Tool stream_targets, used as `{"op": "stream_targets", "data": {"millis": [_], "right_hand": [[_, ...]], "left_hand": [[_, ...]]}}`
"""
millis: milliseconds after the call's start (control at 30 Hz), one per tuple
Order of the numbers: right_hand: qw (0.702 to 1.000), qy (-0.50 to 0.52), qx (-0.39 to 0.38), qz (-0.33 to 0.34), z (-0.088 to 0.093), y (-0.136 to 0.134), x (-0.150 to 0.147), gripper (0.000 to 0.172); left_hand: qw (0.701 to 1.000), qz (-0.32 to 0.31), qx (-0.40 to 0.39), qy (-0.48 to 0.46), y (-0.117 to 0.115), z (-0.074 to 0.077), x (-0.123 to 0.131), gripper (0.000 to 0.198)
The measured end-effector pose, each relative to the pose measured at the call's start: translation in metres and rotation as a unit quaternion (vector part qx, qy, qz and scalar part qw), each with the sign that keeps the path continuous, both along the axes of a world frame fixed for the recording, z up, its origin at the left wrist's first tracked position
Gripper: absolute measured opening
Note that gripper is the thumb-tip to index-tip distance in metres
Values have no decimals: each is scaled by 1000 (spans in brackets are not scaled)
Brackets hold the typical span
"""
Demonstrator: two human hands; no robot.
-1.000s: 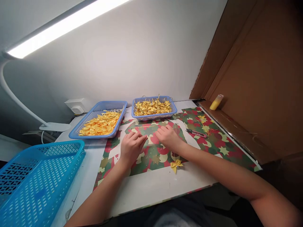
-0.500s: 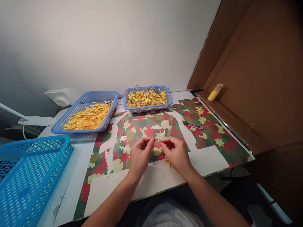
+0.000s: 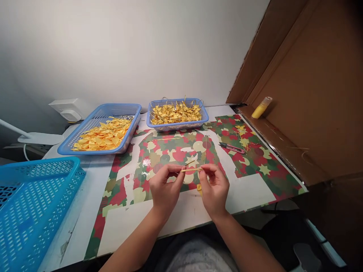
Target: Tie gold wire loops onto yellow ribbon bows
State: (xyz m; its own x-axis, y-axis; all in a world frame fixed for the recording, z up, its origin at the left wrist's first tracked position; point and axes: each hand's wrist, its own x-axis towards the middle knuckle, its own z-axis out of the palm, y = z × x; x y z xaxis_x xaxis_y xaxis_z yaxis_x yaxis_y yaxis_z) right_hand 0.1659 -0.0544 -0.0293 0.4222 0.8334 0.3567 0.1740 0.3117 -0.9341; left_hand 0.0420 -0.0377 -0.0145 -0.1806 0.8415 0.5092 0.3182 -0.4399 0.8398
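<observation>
Over the near middle of the table, a thin gold cord [image 3: 191, 169] is stretched between my two hands. My left hand [image 3: 166, 187] pinches one end of it between thumb and fingers, and a short loose tail sticks up from the grip. The other end is pinched in my right hand [image 3: 214, 189]. A small yellow ribbon bow [image 3: 199, 187] shows beside the right thumb, partly covered by that hand; whether it joins the cord I cannot tell.
A blue basket of yellow ribbon pieces [image 3: 102, 138] stands back left, beside a basket of gold-corded bows [image 3: 176, 112]. Thread snips [image 3: 231, 148] and yellow scraps [image 3: 243, 138] lie right. A turquoise basket [image 3: 42, 192] stands near left, a yellow bottle [image 3: 261, 107] on the cardboard ledge.
The cord, bent in an arc before, is now pulled straighter, with a loose tail showing by the left fingers. My right hand has turned more upright. The view has shifted slightly.
</observation>
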Motion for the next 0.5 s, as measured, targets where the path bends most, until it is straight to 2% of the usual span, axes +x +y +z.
{"op": "stream_targets", "data": {"millis": [100, 200, 367, 500], "right_hand": [[998, 62, 6, 31, -1, 1, -2, 4], [987, 141, -28, 73, -1, 5, -2, 4], [952, 275, -65, 115, -5, 13, 0, 12], [928, 329, -101, 146, -4, 15, 1, 17]], "left_hand": [[999, -22, -9, -39, -1, 1, 1, 10], [994, -48, -48, -84, -2, 1, 1, 13], [988, -67, -79, -116, -3, 0, 0, 14], [988, -69, -75, -117, -4, -1, 1, 14]]}}
